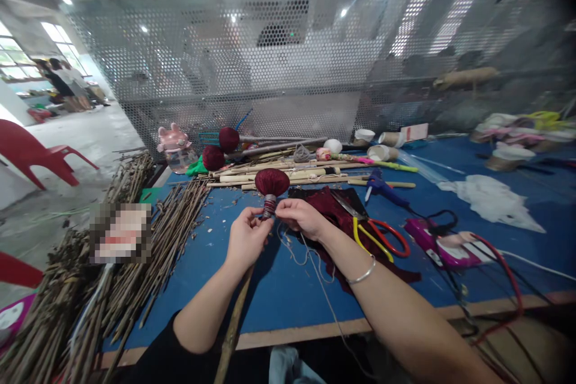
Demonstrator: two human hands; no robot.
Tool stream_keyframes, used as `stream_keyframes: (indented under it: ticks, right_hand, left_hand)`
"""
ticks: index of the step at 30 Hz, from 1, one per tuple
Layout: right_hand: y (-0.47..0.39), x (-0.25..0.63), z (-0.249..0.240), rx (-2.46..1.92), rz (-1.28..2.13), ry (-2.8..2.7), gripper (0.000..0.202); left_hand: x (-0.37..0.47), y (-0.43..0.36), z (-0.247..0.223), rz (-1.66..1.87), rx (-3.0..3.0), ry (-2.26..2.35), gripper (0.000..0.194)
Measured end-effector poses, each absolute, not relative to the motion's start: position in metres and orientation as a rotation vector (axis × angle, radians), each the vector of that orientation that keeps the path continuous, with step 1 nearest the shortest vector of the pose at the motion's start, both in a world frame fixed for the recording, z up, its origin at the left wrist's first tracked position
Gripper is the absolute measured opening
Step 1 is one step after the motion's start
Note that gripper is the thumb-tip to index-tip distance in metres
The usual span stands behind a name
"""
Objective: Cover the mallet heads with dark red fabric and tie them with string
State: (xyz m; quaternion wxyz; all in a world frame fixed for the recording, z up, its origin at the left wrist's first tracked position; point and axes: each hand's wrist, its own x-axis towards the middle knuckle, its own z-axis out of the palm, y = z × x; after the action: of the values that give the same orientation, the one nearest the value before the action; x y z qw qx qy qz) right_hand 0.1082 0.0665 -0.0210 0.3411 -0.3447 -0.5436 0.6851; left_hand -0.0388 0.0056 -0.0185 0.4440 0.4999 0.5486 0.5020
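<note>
- Two bare hands work together above a blue table (193, 264); treat them as the centre of a clock, with 12 straight ahead.
- The left hand (248, 237) has its thumb and fingers closed on the top of a wooden stick (234, 319), which slants down towards 7 o'clock.
- Just beyond the hands, at 12, sits the stick's rounded dark red head (272, 182), with a striped grey-and-red binding (269, 206) around its neck.
- The right hand (299, 216), below a silver bangle (362, 272), has its thumb and forefinger drawn together beside the binding; what lies between the tips is too small to tell.
- A pale thread (323, 290) trails from beneath that hand towards 5 o'clock.
- At 3 o'clock, scissors (386, 239) with one yellow and one red handle lie on dark red cloth (321, 204); a blue glue gun (380, 187) lies near them, between 2 and 3.
- At 11, two dark red balls (213, 158) sit close together.
- Between 8 and 9, thin brown twigs (157, 246) lie in a heap.
</note>
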Motion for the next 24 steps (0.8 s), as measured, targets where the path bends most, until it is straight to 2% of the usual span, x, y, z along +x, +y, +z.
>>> stream_keyframes:
  ticks: [13, 24]
  right_hand:
    - [0.0633, 0.1034, -0.0216, -0.859, 1.712, -1.413, 0.025]
    - [0.063, 0.099, -0.02, -0.759, 1.893, -1.291, 0.029]
  left_hand:
    - [-0.038, 0.0063, -0.0151, 1.271, 1.098, 1.299, 0.037]
    - [-0.0362, 0.0086, -0.0149, 1.241, 0.965, 1.024, 0.04]
